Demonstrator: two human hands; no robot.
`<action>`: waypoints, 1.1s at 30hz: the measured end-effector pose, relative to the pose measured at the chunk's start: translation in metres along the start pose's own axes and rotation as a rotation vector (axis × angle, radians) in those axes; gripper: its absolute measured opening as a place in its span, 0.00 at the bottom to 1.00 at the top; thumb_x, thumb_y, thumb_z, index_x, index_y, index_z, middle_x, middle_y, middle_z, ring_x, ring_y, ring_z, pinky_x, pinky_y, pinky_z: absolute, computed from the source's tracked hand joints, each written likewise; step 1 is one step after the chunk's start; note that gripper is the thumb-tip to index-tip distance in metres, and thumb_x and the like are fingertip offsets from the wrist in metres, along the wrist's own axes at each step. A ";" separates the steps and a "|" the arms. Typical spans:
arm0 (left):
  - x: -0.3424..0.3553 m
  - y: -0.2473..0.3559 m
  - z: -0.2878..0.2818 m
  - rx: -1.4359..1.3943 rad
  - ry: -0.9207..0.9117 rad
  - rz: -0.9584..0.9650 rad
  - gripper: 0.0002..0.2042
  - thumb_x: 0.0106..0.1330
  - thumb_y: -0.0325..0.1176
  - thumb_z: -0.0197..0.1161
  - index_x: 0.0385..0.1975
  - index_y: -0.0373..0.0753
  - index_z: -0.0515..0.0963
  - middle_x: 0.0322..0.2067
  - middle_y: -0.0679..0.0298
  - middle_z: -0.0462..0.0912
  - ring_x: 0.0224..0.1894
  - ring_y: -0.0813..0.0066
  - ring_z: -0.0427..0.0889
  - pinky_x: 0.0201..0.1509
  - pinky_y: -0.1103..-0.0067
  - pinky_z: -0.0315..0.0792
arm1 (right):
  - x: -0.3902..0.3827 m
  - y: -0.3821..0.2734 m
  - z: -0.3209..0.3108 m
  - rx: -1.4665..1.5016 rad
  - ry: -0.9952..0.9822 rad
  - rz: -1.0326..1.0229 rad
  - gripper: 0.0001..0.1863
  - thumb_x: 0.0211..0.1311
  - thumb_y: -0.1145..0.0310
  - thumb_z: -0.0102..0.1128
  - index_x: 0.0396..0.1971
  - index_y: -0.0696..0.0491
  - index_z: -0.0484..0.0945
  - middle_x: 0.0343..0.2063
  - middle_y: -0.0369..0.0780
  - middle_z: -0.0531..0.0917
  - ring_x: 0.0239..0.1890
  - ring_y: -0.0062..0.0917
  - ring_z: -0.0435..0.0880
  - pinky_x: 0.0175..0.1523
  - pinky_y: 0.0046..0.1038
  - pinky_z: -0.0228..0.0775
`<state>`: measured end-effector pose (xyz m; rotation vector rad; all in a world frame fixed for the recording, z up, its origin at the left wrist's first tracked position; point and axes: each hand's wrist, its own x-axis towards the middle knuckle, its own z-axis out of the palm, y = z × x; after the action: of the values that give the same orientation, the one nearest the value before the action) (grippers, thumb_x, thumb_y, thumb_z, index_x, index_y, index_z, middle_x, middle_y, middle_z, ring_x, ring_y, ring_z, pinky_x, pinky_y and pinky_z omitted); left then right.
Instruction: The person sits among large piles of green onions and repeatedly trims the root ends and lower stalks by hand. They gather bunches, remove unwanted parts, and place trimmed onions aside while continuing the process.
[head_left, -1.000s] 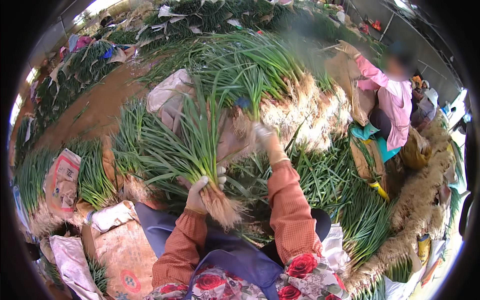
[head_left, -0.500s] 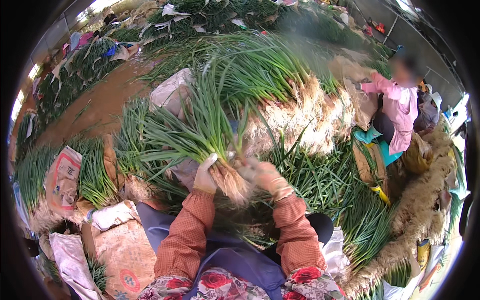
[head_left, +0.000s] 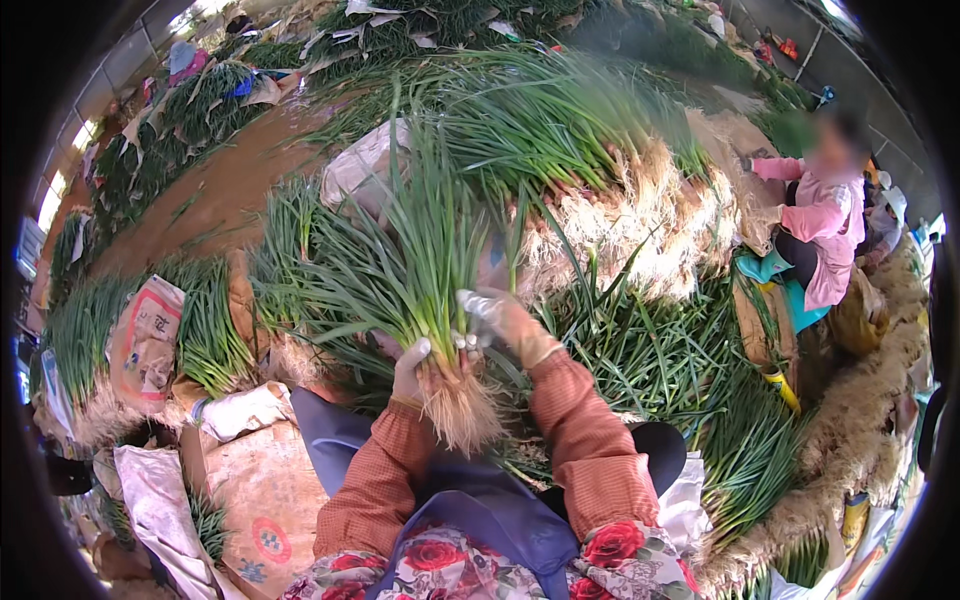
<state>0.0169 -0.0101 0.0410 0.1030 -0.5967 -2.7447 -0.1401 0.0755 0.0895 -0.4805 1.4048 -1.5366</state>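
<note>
My left hand (head_left: 411, 372), in a pale glove, is closed around a bunch of green onions (head_left: 437, 300) in front of me. The leaves fan up and to the left, and the pale roots (head_left: 465, 412) hang below the grip. Left fingertips show on the bunch's right side. My right hand (head_left: 512, 326), also gloved and slightly blurred, is at the right side of the stalks, its fingers stretched left toward them. I see nothing held in it. Loose green onions (head_left: 640, 350) lie in a heap to the right of my hands.
Beyond my hands lies a big pile of green onions (head_left: 540, 130), roots toward me. Sacks (head_left: 255, 490) and upright bundles (head_left: 205, 335) stand at the left. A person in pink (head_left: 825, 220) works at the right, behind a long row of roots (head_left: 850, 410). Brown ground (head_left: 190, 220) shows far left.
The bunch has turned more upright, its roots now pointing down rather than to the lower right. My right hand has moved from beside the roots up alongside the stalks. The view has shifted slightly.
</note>
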 end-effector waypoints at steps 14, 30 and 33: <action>-0.020 -0.003 -0.021 -0.120 -0.015 0.020 0.20 0.64 0.46 0.57 0.44 0.33 0.74 0.42 0.53 0.77 0.47 0.61 0.77 0.52 0.69 0.73 | -0.019 0.017 -0.041 0.738 0.311 -0.511 0.13 0.67 0.62 0.56 0.43 0.56 0.76 0.34 0.40 0.83 0.33 0.22 0.82 0.39 0.22 0.79; -0.029 -0.019 -0.036 -0.086 0.143 -0.047 0.22 0.63 0.42 0.57 0.47 0.28 0.73 0.47 0.48 0.78 0.49 0.56 0.79 0.59 0.63 0.71 | -0.039 0.057 -0.056 0.797 0.288 -0.725 0.18 0.66 0.58 0.58 0.45 0.57 0.75 0.39 0.39 0.82 0.37 0.26 0.82 0.53 0.31 0.78; -0.033 -0.018 -0.044 -0.194 0.007 -0.061 0.25 0.64 0.42 0.55 0.54 0.28 0.69 0.55 0.48 0.74 0.57 0.56 0.73 0.59 0.63 0.71 | -0.049 0.001 -0.043 0.541 0.647 -0.526 0.24 0.71 0.50 0.44 0.48 0.56 0.75 0.38 0.37 0.82 0.34 0.19 0.77 0.41 0.22 0.71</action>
<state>0.0486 -0.0009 -0.0067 0.0865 -0.3273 -2.8435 -0.1515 0.1390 0.0923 0.0061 1.2808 -2.5651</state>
